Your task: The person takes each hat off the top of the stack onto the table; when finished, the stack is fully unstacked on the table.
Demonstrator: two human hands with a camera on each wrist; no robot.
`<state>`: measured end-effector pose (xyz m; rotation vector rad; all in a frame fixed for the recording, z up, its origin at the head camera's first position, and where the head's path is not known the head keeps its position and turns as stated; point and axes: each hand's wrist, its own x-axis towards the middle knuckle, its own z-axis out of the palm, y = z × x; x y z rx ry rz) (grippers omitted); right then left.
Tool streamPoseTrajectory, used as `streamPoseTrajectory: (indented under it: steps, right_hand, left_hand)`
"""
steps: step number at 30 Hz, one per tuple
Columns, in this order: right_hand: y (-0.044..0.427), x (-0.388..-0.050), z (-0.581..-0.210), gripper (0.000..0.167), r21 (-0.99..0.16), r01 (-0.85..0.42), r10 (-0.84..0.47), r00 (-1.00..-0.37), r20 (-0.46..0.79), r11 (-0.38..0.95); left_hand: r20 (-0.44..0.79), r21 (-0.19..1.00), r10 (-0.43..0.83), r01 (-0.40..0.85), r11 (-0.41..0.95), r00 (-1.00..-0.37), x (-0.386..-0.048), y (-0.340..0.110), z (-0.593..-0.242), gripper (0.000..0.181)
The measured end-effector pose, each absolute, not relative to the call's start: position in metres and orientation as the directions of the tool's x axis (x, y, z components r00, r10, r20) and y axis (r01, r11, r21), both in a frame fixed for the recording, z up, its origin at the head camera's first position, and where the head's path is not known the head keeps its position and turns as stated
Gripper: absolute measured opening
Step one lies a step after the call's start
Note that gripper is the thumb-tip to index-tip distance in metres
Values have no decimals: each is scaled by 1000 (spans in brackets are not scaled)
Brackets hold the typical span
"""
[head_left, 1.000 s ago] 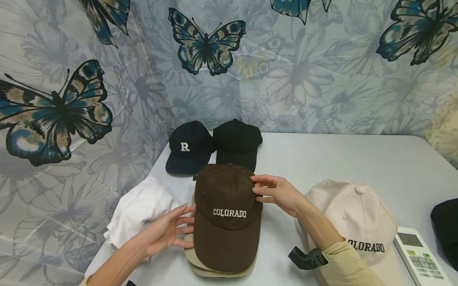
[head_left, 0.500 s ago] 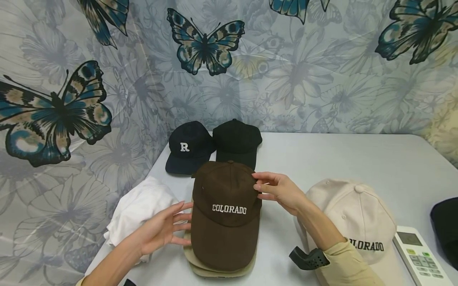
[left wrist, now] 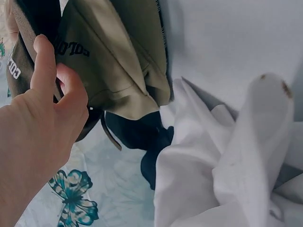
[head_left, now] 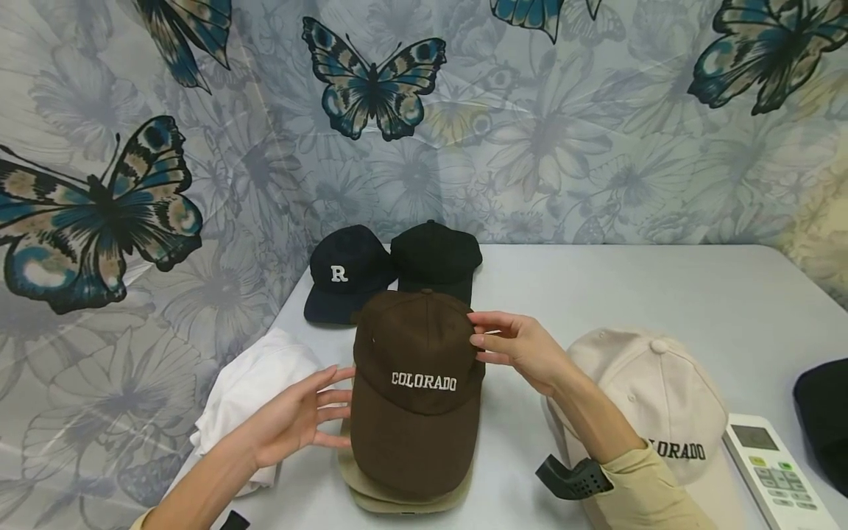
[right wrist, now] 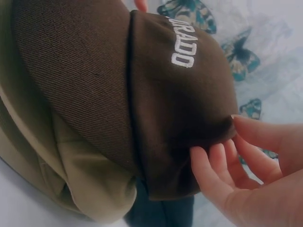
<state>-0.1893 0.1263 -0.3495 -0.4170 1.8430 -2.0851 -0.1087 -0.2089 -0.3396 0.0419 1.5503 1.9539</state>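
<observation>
A brown cap (head_left: 417,442) with white COLORADO lettering is held just above stacked olive-tan caps (head_left: 371,500). My right hand (head_left: 523,350) pinches the side of its crown, and in the right wrist view the fingers of that hand (right wrist: 255,170) curl at the crown's edge. My left hand (head_left: 291,423) is at the cap's left side; from the left wrist, this hand (left wrist: 47,109) has its thumb and fingers around the brown cap's edge (left wrist: 21,52). Beside them, the tan caps (left wrist: 104,61) show dark lettering.
Crumpled white cloth or cap (head_left: 258,383) lies left. Behind stand a navy cap (head_left: 347,272) with an R and a black cap (head_left: 437,258). At right are a cream cap (head_left: 649,390), a white remote (head_left: 775,471) and a black item (head_left: 824,419).
The brown cap has risen slightly and shifted a little left, both hands moving up with it. More of the tan caps' left side shows beneath. The head view has shifted slightly.
</observation>
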Motion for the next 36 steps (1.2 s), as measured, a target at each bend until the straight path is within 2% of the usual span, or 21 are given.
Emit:
streamPoseTrajectory:
  steps: [17,36]
  right_hand:
    - [132,-188,-326,49,-994,-11,-369,-928,49,-104]
    - [147,-192,-305,51,-997,-38,-394,-917,64,-72]
  left_hand:
    - [-300,898,537,-423,-119,-789,-117,-206,-322,61]
    - [-306,899,538,-424,-109,-786,-129,-191,-316,62]
